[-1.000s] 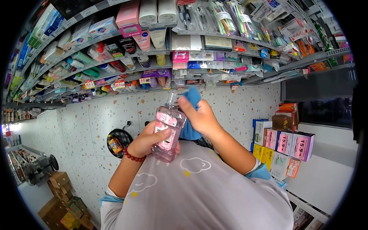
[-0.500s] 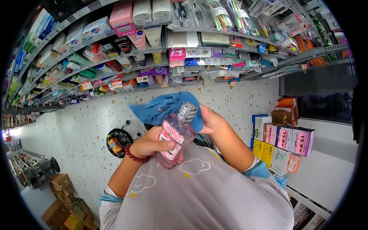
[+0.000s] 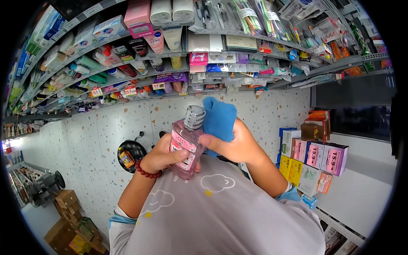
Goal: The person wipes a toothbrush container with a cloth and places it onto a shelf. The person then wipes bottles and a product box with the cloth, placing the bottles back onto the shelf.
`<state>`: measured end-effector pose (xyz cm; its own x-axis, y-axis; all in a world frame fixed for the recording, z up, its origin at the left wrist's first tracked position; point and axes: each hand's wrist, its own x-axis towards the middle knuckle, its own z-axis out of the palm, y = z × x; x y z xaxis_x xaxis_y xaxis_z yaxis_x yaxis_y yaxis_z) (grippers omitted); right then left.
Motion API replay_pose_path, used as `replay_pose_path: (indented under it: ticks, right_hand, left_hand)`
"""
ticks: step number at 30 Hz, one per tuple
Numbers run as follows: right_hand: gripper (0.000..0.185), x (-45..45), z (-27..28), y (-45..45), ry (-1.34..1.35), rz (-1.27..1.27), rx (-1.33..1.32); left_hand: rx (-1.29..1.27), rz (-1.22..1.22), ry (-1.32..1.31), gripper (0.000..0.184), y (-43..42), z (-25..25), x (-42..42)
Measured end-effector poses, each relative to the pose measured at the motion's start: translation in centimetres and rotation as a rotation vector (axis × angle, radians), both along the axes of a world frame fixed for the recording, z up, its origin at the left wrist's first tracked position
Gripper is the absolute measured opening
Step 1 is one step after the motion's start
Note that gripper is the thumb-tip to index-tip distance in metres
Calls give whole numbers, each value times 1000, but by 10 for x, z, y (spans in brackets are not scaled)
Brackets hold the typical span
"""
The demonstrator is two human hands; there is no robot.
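A bottle of pink mouthwash (image 3: 185, 146) with a sealed silver cap tilts slightly in front of my chest. My left hand (image 3: 163, 158), with a red bead bracelet at the wrist, is closed around its lower half, thumb across the label. In my right hand (image 3: 231, 146) is a blue cloth (image 3: 219, 119), bunched against the bottle's right side near the neck. My right thumb lies at the bottle's shoulder; the other right fingers are hidden behind the cloth.
Store shelves (image 3: 127, 78) packed with toiletries and stationery curve across the front. Stacked priced boxes (image 3: 314, 153) stand at the right. A black round stool (image 3: 131, 156) holding a small package is left on the speckled floor (image 3: 97, 170). Cardboard boxes (image 3: 68, 202) lie lower left.
My right hand and the blue cloth have shifted from behind the bottle's cap to its right side. The bottle has moved slightly left and stands more upright in my left hand.
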<state>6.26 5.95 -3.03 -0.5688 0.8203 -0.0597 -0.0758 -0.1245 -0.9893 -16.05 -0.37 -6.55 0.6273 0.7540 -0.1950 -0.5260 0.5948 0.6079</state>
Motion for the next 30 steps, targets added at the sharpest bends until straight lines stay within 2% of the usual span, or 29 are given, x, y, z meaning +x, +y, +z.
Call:
replay_pose_path:
  ticks: [1,3,5,6,8,9,11,12,14,15,18,20,21,22,23,25,27,28,29,30]
  right_hand:
    - [32,-1,3,-1,-50,-11,215]
    - [34,-6,17,-6,-76,-57,209]
    - [29,-7,21,-8,-338,-113,194]
    - [29,-8,20,-8,-339,-115,194]
    - [25,-11,19,-6,-468,-198,448]
    - [25,-10,18,-7,-470,-198,450]
    - [27,-7,18,-9,-447,-164,797]
    - [27,-8,23,-7,-446,-162,797]
    - [27,-8,37,9,-497,-287,973]
    - [28,-4,37,19,-545,-333,862]
    - [30,5,39,46,-507,-267,919]
    - [40,10,29,54,-73,193,110]
    - [40,13,21,58,-79,184,111]
    - [46,14,8,62,251,342,-192]
    - [50,11,-3,61,391,409,-274]
    - [59,5,-22,59,651,560,-468]
    - [55,1,-27,53,546,450,-414]
    - [41,-6,-11,44,430,235,-524]
    - [41,-14,-10,35,431,233,-526]
    - [40,-25,-11,27,320,-33,-493]
  left_hand:
    - [12,39,61,57,0,5,2]
    - [19,78,121,55,-1,10,2]
    - [88,77,291,48,3,12,0]
    - [89,76,291,48,3,13,1]
    - [36,136,421,43,3,16,6]
    - [37,136,419,43,4,15,8]
    - [207,241,790,41,4,13,10]
    - [206,242,790,41,4,14,9]
    - [161,156,677,39,9,19,8]
    - [163,153,674,39,10,22,8]
    - [250,9,713,39,13,27,4]
    - [238,-79,563,41,15,26,4]
    - [242,-87,556,41,17,20,3]
    - [286,-140,494,42,19,12,1]
    - [327,-189,434,44,19,7,0]
    - [339,-97,421,46,18,7,4]
    - [94,-357,444,55,20,3,-5]
    - [130,-184,359,52,15,-1,1]
    - [128,-187,359,52,12,-5,2]
    - [95,-101,322,50,10,-9,3]
